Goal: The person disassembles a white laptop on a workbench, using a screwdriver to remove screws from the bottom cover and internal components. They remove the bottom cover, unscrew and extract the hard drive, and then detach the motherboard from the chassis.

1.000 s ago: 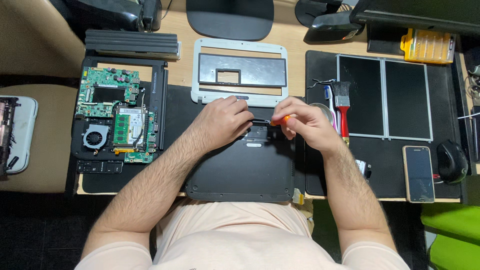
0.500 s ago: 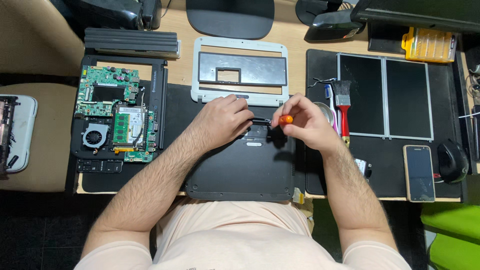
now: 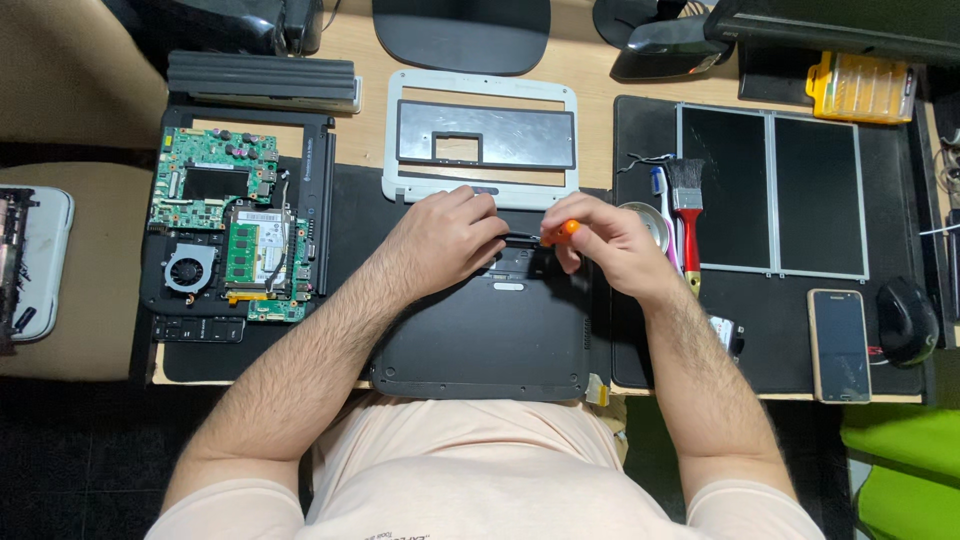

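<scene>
While both hands meet over the work, parts lie sorted around it.
Right hand (image 3: 610,245): grip clenched on orange-handled screwdriver (image 3: 545,236), held low across the case.
Left hand (image 3: 445,240): fingers pinch the shaft, steadying the tip.
Black laptop base (image 3: 480,330): centred on desk (image 3: 370,130), before the person.
Circuit board (image 3: 230,235): parked left.

The screwdriver (image 3: 548,236) has an orange handle and a dark shaft. It lies nearly level, handle to the right, shaft pointing left, over the far edge of the black laptop shell (image 3: 480,330). The shell is a dark, matte, rounded-cornered case, lying flat on the black mat at the near edge of the desk, with 1 small pale oval mark near its middle.
</scene>
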